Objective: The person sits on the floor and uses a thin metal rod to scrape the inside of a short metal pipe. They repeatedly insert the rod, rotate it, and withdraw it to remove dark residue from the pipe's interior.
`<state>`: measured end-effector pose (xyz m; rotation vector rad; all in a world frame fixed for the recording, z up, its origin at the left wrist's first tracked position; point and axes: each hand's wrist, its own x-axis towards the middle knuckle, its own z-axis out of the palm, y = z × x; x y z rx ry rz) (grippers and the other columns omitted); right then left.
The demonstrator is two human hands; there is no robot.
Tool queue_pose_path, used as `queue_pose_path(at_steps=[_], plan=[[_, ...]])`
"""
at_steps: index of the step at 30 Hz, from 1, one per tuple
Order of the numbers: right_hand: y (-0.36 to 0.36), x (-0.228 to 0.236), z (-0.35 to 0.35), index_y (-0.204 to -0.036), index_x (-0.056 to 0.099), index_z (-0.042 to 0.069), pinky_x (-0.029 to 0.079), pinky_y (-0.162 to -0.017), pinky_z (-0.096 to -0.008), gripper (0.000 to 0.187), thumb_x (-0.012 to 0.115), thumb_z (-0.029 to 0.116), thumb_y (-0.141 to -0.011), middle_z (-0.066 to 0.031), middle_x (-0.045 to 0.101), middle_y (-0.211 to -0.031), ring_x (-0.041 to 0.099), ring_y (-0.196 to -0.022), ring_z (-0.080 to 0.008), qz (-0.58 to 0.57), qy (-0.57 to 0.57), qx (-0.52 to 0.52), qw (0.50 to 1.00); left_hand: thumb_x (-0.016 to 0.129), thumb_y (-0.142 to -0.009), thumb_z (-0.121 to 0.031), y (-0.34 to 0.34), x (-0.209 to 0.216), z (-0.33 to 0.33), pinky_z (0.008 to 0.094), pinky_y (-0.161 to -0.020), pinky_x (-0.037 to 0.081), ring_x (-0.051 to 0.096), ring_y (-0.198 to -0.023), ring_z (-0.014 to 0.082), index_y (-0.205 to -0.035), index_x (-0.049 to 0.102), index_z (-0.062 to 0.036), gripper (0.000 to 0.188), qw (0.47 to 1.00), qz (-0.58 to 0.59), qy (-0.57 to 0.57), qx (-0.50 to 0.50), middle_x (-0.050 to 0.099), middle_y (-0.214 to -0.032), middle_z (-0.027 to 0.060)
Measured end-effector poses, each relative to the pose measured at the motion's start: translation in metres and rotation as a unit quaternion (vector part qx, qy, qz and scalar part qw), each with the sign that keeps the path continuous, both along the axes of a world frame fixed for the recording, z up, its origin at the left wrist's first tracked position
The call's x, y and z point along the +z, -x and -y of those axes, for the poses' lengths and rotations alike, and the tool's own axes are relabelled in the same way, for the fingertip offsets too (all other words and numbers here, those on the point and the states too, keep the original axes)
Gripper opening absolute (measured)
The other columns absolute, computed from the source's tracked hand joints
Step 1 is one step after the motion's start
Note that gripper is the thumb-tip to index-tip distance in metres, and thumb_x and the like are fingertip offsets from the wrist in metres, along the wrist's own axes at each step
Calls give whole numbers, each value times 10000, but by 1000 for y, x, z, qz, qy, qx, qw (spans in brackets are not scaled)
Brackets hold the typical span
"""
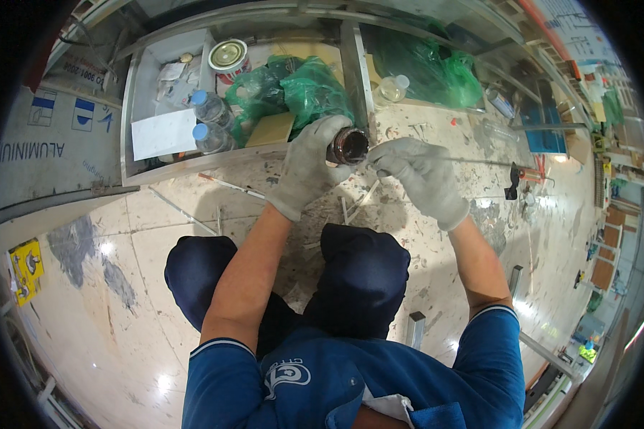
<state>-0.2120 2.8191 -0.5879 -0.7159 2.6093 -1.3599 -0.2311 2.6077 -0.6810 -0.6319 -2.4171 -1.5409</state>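
My left hand (309,164), in a pale grey work glove, is wrapped round a small dark brown jar (350,146). The jar is tilted, and its open mouth shows dark, wet-looking contents. Just right of the mouth is my right hand (418,175), also gloved, with its fingers closed in a pinch. A small dark tip shows at those fingertips; what it belongs to I cannot make out. Behind the jar, a green plastic bag (311,89) lies in a shallow wooden-edged compartment, beside a tan cardboard piece (272,129).
The compartment also holds blue-capped bottles (211,137), a paint can (230,57) and a white sheet (164,134). Thin strips (232,187) lie on the stained tile floor (150,286) before my knees. Metal tube pieces (415,329) are at the right, a blue crate (545,132) farther off.
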Motion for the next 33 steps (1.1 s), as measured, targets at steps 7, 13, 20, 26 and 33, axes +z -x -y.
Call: queue_pose_path(at_steps=[7,13,20,26,33], plan=[[6,-1,-1,-1076,754,9,610,-814,-343,152,656,49,-967,-167,749,-1045,748,-932,-290,-172,-68,40,982,871,-652,-81,0,3,-2,427,-939,542,668,-1088,353,-1157,626,-58,562,1000,17,-17,10,687,-1147,151],[-1,-2,-2,-1077,759,29,609,-799,-344,145,663,42,-970,-158,753,-1031,753,-910,-275,-16,5,5,1000,883,-678,-119,1,1,0,398,-941,557,687,-1098,340,-1245,624,-45,628,1000,15,4,4,690,-1188,169],[7,1,-2,-1069,768,38,610,-823,-390,154,665,72,-960,-127,760,-1074,737,-958,-311,-169,-98,31,980,888,-680,-125,0,2,-3,401,-919,563,692,-1075,338,-1246,624,-49,630,1000,1,3,4,692,-1183,166],[1,0,-1,-1068,753,3,604,-802,-349,146,671,64,-965,-162,750,-1031,748,-924,-286,-44,-49,33,997,870,-682,-124,-1,4,-2,431,-920,542,666,-1074,370,-1150,632,-48,531,999,23,-25,7,691,-1136,168],[6,0,4,-1026,770,36,611,-791,-376,126,724,69,-914,-125,757,-1045,739,-906,-311,-159,-50,5,986,880,-668,-102,-1,2,-3,404,-933,553,682,-1088,354,-1262,615,-39,653,1000,10,-1,0,687,-1187,178]])
